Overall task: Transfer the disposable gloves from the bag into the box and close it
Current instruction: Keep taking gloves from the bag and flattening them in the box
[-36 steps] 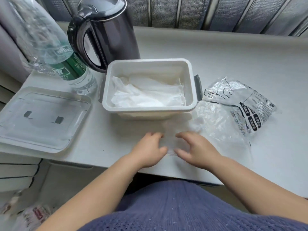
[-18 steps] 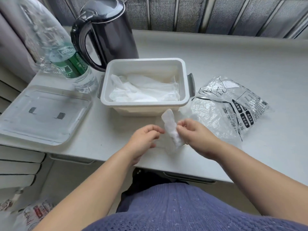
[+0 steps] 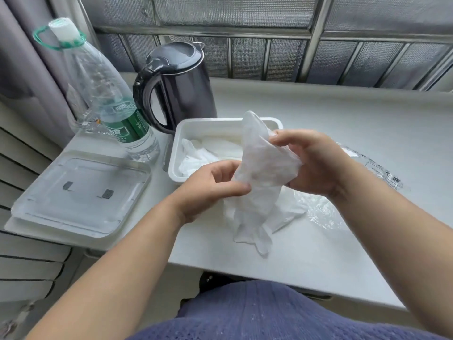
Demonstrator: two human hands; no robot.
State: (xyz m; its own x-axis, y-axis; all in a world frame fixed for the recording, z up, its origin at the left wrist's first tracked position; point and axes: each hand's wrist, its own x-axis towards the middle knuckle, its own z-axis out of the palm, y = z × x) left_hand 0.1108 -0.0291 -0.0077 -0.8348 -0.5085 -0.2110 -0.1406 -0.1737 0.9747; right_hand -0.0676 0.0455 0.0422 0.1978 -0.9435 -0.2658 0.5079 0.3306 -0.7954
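Observation:
A translucent disposable glove (image 3: 259, 182) hangs upright in the air in front of the white box (image 3: 179, 153). My left hand (image 3: 210, 185) pinches its middle from the left, and my right hand (image 3: 311, 160) grips its upper part from the right. Its fingers dangle just above the table. The box stands open with several white gloves (image 3: 206, 153) inside. The clear printed bag (image 3: 382, 173) lies on the table to the right, mostly hidden behind my right arm. The clear lid (image 3: 81, 195) lies flat at the left.
A black electric kettle (image 3: 179, 87) stands behind the box. A large clear water bottle (image 3: 103, 94) with a green label stands to its left. The white table (image 3: 343, 123) runs right along a window ledge; its front edge is near my body.
Both hands picked a glove up off the table and raised it in front of the box. The camera tilted upward.

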